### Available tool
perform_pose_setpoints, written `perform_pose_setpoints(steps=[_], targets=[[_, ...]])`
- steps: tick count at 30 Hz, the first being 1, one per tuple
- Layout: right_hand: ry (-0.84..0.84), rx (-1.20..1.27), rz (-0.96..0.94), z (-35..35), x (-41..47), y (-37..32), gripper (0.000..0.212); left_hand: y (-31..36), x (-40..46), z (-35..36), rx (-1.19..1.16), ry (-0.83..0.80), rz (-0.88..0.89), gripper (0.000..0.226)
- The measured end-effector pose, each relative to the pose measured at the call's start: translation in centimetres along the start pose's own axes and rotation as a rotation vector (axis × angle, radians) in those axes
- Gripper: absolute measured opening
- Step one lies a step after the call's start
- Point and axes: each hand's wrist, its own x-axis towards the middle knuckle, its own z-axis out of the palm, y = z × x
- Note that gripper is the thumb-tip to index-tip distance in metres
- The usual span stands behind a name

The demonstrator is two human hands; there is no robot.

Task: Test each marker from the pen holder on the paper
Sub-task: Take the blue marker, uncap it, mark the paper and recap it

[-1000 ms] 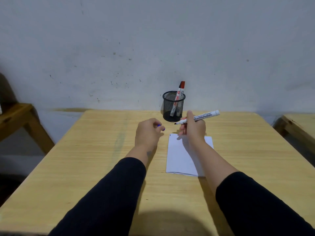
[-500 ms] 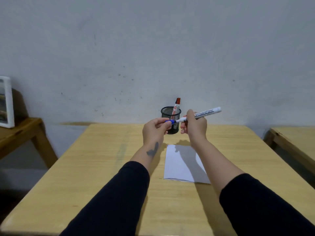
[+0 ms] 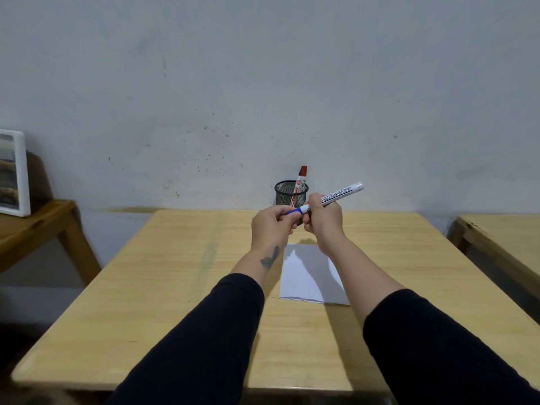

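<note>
The white marker (image 3: 339, 195) is held up in the air above the far end of the paper (image 3: 306, 276), its long axis slanting from its blue cap (image 3: 294, 212) at the lower left up to its tail at the upper right. The right hand (image 3: 323, 219) has its fingers curled shut around the barrel while the left hand (image 3: 271, 226) pinches the cap between thumb and fingertips, both forearms reaching out together over the wooden table (image 3: 181, 276). Just behind the hands stands the black mesh pen holder (image 3: 287, 192) with a red-capped marker (image 3: 301, 179) leaning upright in it.

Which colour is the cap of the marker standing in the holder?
Red, seen in the head view.
</note>
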Motion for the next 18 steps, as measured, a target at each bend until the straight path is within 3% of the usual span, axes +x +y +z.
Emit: perform_pose_setpoints(steps=[3, 6, 8, 10, 12, 14, 18], targets=[[-0.073, -0.112, 0.056, 0.3, 0.1, 0.1, 0.043, -0.6, -0.2, -0.3, -0.001, 0.047, -0.029, 0.01], [-0.142, -0.469, 0.002, 0.5, 0.1, -0.9, 0.059, -0.8, 0.1, -1.2, -0.017, 0.162, -0.062, 0.009], [-0.028, -0.84, -0.225, 0.2, 0.1, -0.9, 0.045, -0.8, 0.7, -1.8, 0.028, 0.215, -0.062, 0.01], [0.125, -1.162, -0.635, -0.2, 0.3, -0.3, 0.02, -0.8, 1.0, -2.2, 0.081, 0.238, -0.046, 0.01], [0.146, -1.348, -0.965, -0.4, 1.0, 1.0, 0.029, -0.8, 1.1, -2.2, 0.114, 0.214, -0.028, 0.01], [0.134, -1.349, -1.089, -0.6, 1.8, 1.8, 0.031, -0.8, 0.9, -1.9, 0.124, 0.174, -0.004, 0.01], [0.166, -1.348, -1.043, -0.5, 2.8, 2.8, 0.021, -1.3, 1.0, -2.0, 0.137, 0.124, 0.034, 0.016]])
